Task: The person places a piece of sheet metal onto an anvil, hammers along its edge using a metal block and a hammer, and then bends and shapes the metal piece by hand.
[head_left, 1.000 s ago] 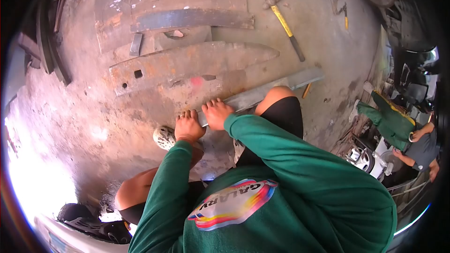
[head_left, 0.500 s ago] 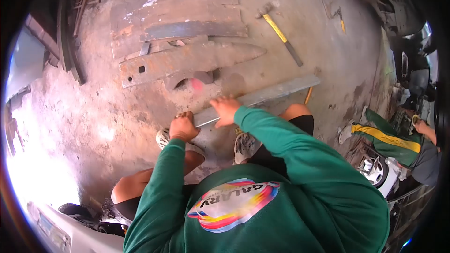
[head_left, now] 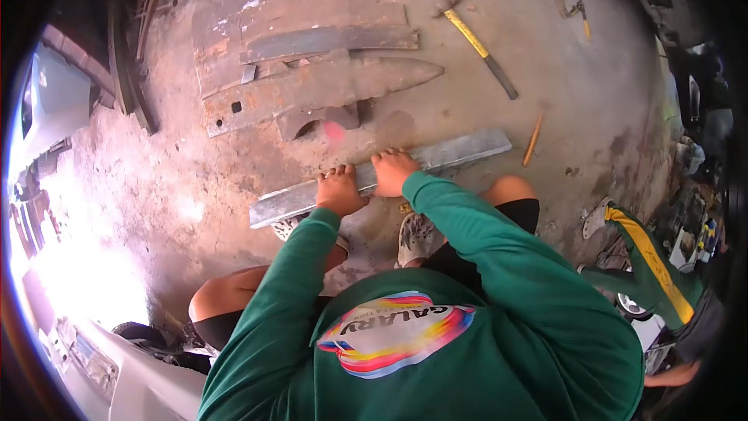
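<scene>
A long grey metal bar (head_left: 460,150) lies slantwise in front of my feet, its left end lower and nearer to me. My left hand (head_left: 340,189) is wrapped over the bar left of its middle. Close beside it, my right hand (head_left: 394,171) grips the same bar, with the fingers curled over the far edge. Beyond the bar is a rusty, pointed metal plate (head_left: 312,87) with square and round holes, resting partly on a curved metal piece (head_left: 296,123).
A yellow-handled sledgehammer (head_left: 471,37), an orange stick (head_left: 533,140) and a smaller hammer (head_left: 584,19) lie at the right. A rusty sheet (head_left: 312,1) lies at the back. At the lower right is another person's green trouser leg (head_left: 650,261). A white car panel (head_left: 148,374) stands lower left.
The bar has shifted left, so its left end now extends past my left hand. Both hands have moved right, and my right hand, with fingers spread before, has closed on the bar.
</scene>
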Tool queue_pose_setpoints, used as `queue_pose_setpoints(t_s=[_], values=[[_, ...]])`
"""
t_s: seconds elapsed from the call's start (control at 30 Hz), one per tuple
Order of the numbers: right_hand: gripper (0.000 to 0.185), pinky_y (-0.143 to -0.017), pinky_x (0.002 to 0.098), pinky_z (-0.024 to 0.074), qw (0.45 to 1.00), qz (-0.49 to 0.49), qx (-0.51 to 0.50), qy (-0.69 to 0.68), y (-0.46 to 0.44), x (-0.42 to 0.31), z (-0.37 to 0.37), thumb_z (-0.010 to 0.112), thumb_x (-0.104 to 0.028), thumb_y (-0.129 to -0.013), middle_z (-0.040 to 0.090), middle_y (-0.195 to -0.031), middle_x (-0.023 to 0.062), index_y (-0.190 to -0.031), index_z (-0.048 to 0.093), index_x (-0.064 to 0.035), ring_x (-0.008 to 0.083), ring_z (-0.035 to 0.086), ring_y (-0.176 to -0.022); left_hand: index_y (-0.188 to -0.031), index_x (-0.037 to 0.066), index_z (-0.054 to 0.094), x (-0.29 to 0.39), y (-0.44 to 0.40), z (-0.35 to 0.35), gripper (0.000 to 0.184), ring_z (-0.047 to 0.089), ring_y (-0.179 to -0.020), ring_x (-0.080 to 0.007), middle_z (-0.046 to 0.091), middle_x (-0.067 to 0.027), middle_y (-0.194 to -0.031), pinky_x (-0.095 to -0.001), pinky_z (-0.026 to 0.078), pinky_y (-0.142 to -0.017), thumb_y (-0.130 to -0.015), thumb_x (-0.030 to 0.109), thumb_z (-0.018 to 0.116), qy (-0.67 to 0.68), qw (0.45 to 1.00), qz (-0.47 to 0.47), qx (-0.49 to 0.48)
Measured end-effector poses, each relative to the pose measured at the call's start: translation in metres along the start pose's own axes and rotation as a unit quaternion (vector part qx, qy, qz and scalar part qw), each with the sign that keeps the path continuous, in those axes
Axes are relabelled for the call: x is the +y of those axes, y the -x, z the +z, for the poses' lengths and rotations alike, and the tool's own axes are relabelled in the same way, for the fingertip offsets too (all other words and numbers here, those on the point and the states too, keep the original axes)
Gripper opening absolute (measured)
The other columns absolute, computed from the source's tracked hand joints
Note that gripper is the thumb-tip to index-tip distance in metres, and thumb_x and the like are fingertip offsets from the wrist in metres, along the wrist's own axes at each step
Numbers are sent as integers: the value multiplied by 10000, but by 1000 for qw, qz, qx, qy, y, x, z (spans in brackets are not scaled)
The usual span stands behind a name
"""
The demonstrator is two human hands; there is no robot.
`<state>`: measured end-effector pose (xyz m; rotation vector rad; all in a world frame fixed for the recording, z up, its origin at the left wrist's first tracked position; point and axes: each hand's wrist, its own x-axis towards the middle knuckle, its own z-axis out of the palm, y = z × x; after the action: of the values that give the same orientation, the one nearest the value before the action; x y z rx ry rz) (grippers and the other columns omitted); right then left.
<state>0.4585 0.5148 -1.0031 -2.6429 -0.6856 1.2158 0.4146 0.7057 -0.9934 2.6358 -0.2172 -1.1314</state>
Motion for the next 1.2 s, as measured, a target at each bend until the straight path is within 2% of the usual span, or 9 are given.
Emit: queue_pose_setpoints(t_s=[0.03,0.13,0.5,0.63,0.8,0.9,1.03,1.1,1.2], values=[[873,-1203,525,465,1000,-2,-3,-2,-3,-1,0,916,-561,-795,691,-1444,205,-1401,643,3,383,621,-1395,-1473,47,571,-5,-8,9,859,633,-1391,-383,673,-209,-1444,-558,426,-1212,-827,534,860,1,1000,-3,-3],[849,-1212,516,459,1000,9,-9,6,-4,-3,4,907,-512,-810,689,-1445,205,-1421,625,6,383,622,-1394,-1384,39,631,-9,-15,13,632,653,-1360,-375,709,-204,-1393,-515,475,-1166,-889,392,806,25,1000,1,-8],[683,-1176,516,487,998,-4,-64,-29,-19,-2,-6,860,-336,-823,702,-1359,240,-1354,615,18,402,641,-1355,-1449,30,592,-11,-17,6,710,656,-1344,-413,693,-225,-1421,-539,474,-1170,-883,415,783,63,998,9,-25],[635,-1171,507,487,999,-13,-46,4,-18,-3,-10,842,-307,-818,700,-1338,243,-1319,625,17,402,644,-1339,-1426,37,601,-17,-23,15,663,666,-1315,-419,694,-220,-1399,-537,481,-1156,-905,424,738,36,999,27,4],[524,-1176,496,466,999,-35,-9,22,-17,-2,-1,745,-245,-844,714,-1294,240,-1285,650,23,393,657,-1293,-1384,36,613,-19,-25,22,609,668,-1295,-405,703,-204,-1348,-537,482,-1142,-916,411,719,40,998,29,31],[616,-1172,498,461,999,-26,-28,6,-25,1,2,840,-295,-800,693,-1302,239,-1281,626,25,405,635,-1314,-1363,36,619,-19,-25,26,591,669,-1289,-390,706,-197,-1328,-530,485,-1132,-913,404,724,47,998,30,32],[606,-1162,501,461,999,-32,-28,12,-30,3,-2,835,-300,-803,699,-1279,236,-1270,631,27,400,641,-1296,-1324,32,628,-24,-33,24,562,679,-1269,-378,709,-190,-1313,-521,491,-1118,-911,402,721,47,997,44,42],[517,-1151,496,466,998,-40,-44,11,-33,4,-3,735,-230,-842,710,-1278,248,-1274,644,40,400,655,-1273,-1309,32,630,-24,-35,26,543,682,-1263,-378,710,-190,-1306,-520,492,-1116,-910,391,715,50,997,41,40],[506,-1156,498,466,998,-42,-46,12,-35,3,-9,719,-218,-847,707,-1275,255,-1271,642,47,407,658,-1266,-1286,33,632,-26,-38,23,514,685,-1256,-375,713,-189,-1293,-520,493,-1112,-905,370,710,51,997,39,34]])
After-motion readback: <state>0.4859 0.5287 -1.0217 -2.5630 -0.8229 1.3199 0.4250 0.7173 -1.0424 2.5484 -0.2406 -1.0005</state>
